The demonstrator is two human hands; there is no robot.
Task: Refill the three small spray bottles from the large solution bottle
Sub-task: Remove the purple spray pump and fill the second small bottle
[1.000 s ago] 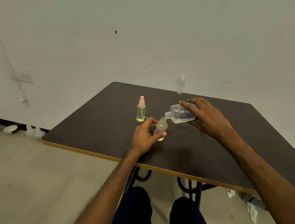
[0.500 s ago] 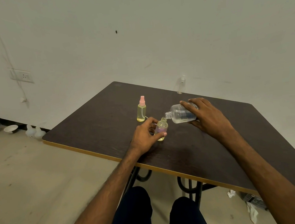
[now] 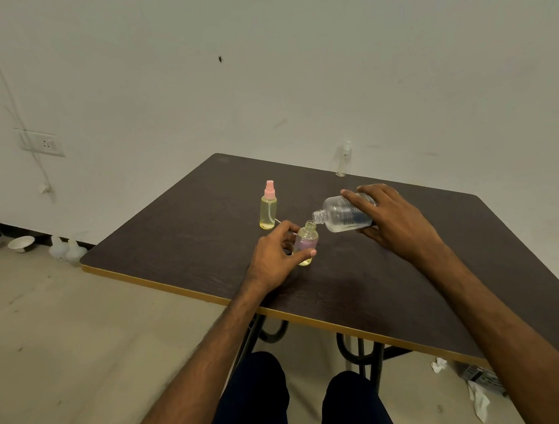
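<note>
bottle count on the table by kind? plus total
Small bottle with pink spray cap, yellowish liquid: 1
Small open bottle, no cap, held by left hand: 1
Small clear spray bottle at the far edge: 1
Large clear bottle, tipped in right hand: 1
Total: 4

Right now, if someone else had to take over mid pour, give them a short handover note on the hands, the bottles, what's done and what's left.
Left hand: gripping the uncapped small bottle, upright on the table.
Right hand: holding the large solution bottle tipped sideways, mouth just above the small bottle's neck.
Pink-capped spray bottle: standing capped behind the left hand, full of yellowish liquid; looks done.
Clear slim spray bottle: at the far table edge, looks empty.
Left: finish this pour, recap, then fill the far bottle.
</note>
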